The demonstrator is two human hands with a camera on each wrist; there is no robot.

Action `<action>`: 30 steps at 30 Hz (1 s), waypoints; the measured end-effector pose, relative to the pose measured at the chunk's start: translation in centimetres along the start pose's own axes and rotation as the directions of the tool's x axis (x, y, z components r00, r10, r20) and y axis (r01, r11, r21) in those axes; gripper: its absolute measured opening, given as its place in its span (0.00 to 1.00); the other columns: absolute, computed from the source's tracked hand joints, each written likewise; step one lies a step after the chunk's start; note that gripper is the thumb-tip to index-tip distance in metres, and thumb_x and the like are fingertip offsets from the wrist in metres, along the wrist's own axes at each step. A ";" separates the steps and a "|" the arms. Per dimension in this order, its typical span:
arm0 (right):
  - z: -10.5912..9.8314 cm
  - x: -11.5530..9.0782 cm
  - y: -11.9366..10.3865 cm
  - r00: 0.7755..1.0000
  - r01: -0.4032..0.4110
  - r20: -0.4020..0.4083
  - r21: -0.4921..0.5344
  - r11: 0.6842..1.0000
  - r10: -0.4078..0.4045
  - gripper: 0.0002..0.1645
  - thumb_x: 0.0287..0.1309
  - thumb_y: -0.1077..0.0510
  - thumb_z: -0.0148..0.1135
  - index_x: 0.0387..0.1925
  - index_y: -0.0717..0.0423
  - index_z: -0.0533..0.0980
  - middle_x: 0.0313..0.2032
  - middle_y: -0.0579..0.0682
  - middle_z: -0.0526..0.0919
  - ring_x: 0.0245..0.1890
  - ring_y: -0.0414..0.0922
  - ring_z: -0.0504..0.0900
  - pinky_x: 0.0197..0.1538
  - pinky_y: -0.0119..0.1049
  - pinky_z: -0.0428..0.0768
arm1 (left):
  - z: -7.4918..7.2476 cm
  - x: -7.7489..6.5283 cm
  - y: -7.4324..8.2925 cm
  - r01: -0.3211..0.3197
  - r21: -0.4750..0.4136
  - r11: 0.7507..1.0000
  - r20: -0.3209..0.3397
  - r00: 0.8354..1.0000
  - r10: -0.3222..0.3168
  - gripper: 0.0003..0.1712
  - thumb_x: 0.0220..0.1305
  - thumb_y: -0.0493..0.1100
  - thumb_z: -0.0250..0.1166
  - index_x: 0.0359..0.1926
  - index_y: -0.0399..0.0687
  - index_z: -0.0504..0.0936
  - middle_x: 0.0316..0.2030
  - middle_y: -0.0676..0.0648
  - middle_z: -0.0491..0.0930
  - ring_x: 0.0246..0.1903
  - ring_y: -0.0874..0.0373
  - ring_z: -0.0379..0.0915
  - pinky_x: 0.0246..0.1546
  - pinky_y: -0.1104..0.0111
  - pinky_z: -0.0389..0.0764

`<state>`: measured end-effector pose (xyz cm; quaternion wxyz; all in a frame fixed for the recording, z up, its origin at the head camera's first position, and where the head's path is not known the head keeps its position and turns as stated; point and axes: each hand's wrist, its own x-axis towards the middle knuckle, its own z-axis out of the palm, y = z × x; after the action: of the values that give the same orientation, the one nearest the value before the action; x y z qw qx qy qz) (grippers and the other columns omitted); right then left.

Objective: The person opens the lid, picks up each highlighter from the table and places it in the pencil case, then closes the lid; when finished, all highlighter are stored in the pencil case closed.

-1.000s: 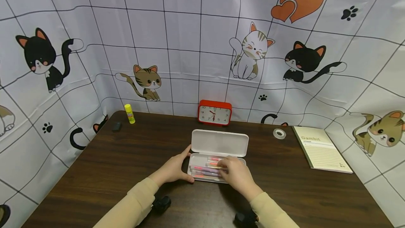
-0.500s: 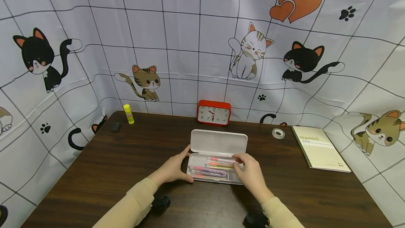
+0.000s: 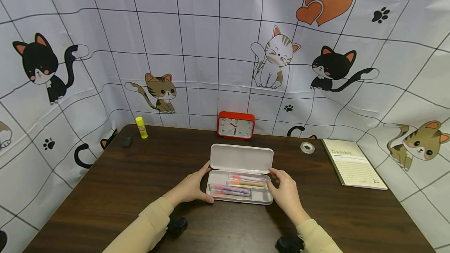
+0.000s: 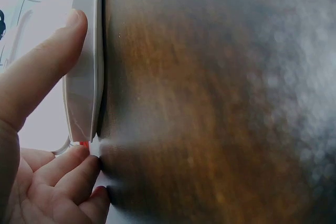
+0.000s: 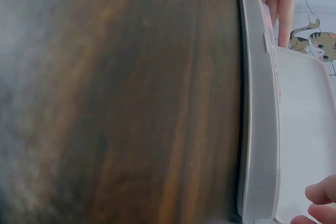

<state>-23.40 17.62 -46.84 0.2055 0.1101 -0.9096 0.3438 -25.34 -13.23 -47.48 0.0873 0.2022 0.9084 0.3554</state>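
A white pencil case (image 3: 261, 200) lies on the dark wooden table with its lid (image 3: 242, 158) tipped back. Inside are several pens and markers, with purple pens (image 3: 232, 191) in front and orange and pink ones (image 3: 247, 182) behind. My left hand (image 3: 190, 186) holds the case's left end; in the left wrist view its thumb (image 4: 58, 51) lies against the front wall and the fingers are round the end. At the right end is my right hand (image 3: 286, 190), fingers loosely bent, nothing between them. Whether its fingertips touch the case I cannot tell.
A red clock (image 3: 236, 125) stands behind the case. Towards the back left are a yellow glue stick (image 3: 141, 127) and a small dark block (image 3: 127, 142). A roll of white tape (image 3: 307, 148) and a notepad (image 3: 355, 164) lie on the right.
My right hand has moved from over the pens to the right, to the case's right end. The left hand has stayed at the left end. More of the pens now shows.
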 end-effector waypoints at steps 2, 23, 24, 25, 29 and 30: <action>0.0 0.1 0.1 1.000 -0.024 0.012 0.012 1.000 0.024 0.23 0.48 0.69 0.67 0.49 0.67 0.77 0.41 0.60 0.82 0.41 0.54 0.80 0.44 0.47 0.80 | 0.0 0.0 0.0 0.002 0.001 1.000 0.001 1.000 -0.002 0.73 0.36 0.53 0.81 0.74 0.39 0.42 0.67 0.40 0.63 0.64 0.40 0.60 0.61 0.46 0.63; 0.3 0.5 1.6 0.919 -0.352 0.298 0.324 0.878 0.258 0.37 0.57 0.66 0.61 0.66 0.70 0.60 0.58 0.69 0.72 0.57 0.60 0.74 0.52 0.43 0.78 | -0.1 0.5 0.2 0.023 -0.043 0.999 -0.010 1.000 -0.024 0.74 0.37 0.54 0.80 0.73 0.34 0.39 0.69 0.36 0.57 0.67 0.43 0.57 0.64 0.50 0.60; 0.3 0.5 1.5 0.919 -0.355 0.295 0.330 0.875 0.262 0.36 0.58 0.66 0.61 0.66 0.70 0.60 0.58 0.69 0.72 0.57 0.60 0.75 0.51 0.42 0.78 | -0.1 0.5 0.2 0.022 -0.055 0.998 -0.004 1.000 -0.023 0.74 0.37 0.53 0.80 0.73 0.34 0.39 0.69 0.35 0.57 0.67 0.44 0.58 0.64 0.50 0.60; 0.3 0.6 1.5 0.919 -0.358 0.294 0.336 0.871 0.264 0.35 0.58 0.66 0.61 0.66 0.70 0.61 0.58 0.69 0.72 0.57 0.60 0.75 0.51 0.41 0.79 | -0.1 0.5 0.2 0.024 -0.070 0.997 0.003 1.000 -0.024 0.74 0.37 0.53 0.80 0.73 0.34 0.38 0.69 0.35 0.57 0.67 0.45 0.58 0.65 0.51 0.60; 0.1 0.5 1.5 0.915 -0.372 0.293 0.348 0.861 0.277 0.33 0.60 0.65 0.59 0.65 0.70 0.62 0.57 0.69 0.73 0.57 0.59 0.75 0.52 0.41 0.78 | -0.1 0.6 0.2 0.038 -0.110 0.993 0.027 0.999 -0.035 0.75 0.38 0.52 0.80 0.74 0.35 0.37 0.69 0.37 0.58 0.66 0.48 0.60 0.64 0.54 0.61; 0.1 0.5 1.4 0.915 -0.373 0.291 0.346 0.861 0.279 0.32 0.61 0.64 0.59 0.65 0.70 0.62 0.57 0.69 0.73 0.57 0.60 0.75 0.53 0.42 0.78 | -0.1 0.6 0.2 0.041 -0.116 0.992 0.032 0.999 -0.038 0.75 0.38 0.52 0.80 0.74 0.36 0.36 0.69 0.37 0.58 0.66 0.48 0.60 0.64 0.54 0.62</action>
<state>-24.38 18.59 -47.51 0.0104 0.0321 -0.8446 0.5344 -25.86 -12.90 -47.30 0.1194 0.1839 0.8884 0.4032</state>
